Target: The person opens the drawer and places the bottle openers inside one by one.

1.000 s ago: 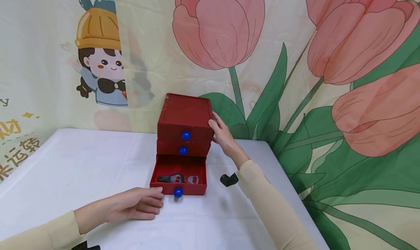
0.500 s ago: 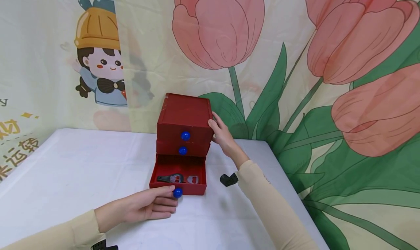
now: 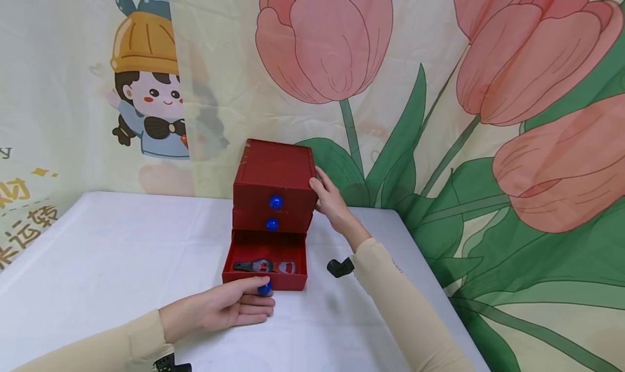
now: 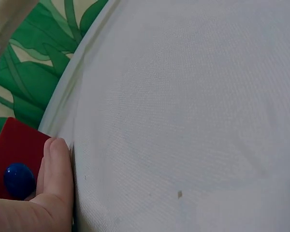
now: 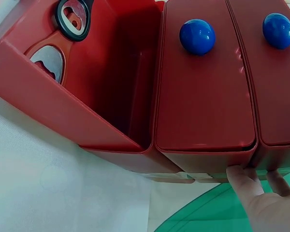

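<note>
A red cabinet (image 3: 274, 166) of three stacked drawers stands on the table, each drawer with a round blue knob. Its bottom drawer (image 3: 289, 281) is pulled out; the upper two are closed. Inside lie two bottle openers: a black-handled one (image 3: 253, 265) and one with an orange-red body and metal end (image 5: 52, 62). My left hand (image 3: 219, 307) is at the bottom blue knob (image 4: 19, 181), thumb over it and straight fingers beneath and beyond it. With extended fingers my right hand (image 3: 336, 204) rests against the cabinet's right side, near the top; the far fingers are partly hidden.
A white cloth covers the table (image 3: 146, 252); its right edge (image 3: 441, 288) runs down past the right forearm. Behind hangs a curtain (image 3: 219, 63) printed with tulips and a cartoon child. Black wrist cameras are on both sleeves.
My left hand has moved right along the drawer front, from its left corner to the blue knob. The right hand, the cabinet and the pulled-out drawer look unmoved.
</note>
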`<state>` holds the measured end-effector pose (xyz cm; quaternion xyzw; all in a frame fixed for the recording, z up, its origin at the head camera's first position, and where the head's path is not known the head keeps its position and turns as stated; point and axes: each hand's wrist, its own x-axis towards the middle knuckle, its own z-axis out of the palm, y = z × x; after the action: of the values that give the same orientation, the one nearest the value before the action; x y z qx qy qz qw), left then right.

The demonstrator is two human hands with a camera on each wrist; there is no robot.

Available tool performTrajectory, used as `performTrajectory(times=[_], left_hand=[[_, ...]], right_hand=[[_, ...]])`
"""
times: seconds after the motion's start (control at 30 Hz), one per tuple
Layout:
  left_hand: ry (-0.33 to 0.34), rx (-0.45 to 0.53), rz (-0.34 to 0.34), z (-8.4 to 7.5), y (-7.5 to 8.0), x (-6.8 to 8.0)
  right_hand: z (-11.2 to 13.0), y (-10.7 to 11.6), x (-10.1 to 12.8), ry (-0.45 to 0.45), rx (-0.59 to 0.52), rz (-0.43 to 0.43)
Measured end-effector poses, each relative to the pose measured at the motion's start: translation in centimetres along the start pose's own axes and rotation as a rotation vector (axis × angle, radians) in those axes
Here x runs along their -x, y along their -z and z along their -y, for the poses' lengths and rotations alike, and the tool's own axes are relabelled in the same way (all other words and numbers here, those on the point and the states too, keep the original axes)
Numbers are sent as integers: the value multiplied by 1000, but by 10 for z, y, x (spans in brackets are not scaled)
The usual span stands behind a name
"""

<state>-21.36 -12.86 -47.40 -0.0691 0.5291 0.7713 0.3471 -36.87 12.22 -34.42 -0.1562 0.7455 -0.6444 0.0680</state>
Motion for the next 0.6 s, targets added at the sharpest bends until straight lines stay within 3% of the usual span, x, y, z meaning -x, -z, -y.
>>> performTrajectory(times=[0.6], left_hand=[[-3,55,-47,-1,-3,-6]], right_hand=[[-1,0,-1,2,15,0]])
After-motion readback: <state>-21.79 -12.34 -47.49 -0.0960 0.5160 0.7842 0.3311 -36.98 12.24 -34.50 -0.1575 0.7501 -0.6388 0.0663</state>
